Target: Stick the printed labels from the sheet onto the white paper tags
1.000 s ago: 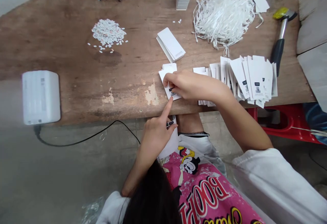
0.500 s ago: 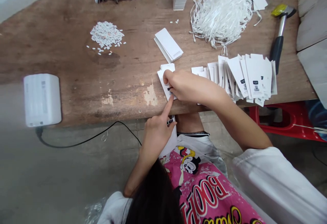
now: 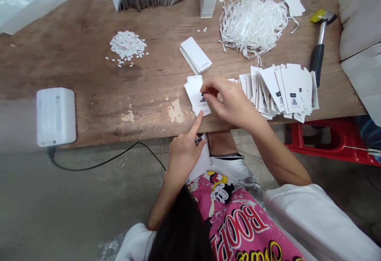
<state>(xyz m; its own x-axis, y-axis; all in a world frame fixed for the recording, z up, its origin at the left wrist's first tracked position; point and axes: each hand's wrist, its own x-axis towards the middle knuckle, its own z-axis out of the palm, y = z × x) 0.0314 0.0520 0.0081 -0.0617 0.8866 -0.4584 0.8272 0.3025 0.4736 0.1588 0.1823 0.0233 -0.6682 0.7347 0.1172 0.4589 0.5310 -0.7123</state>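
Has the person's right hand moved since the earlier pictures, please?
Yes: the right hand has moved rightward, and its fingertips now lie right of the middle of the white card pile above it, not left.

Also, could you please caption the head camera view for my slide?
Left hand and right hand handle white card tags on a worn wooden table.

Workshop (worn workbench, concrete floor)
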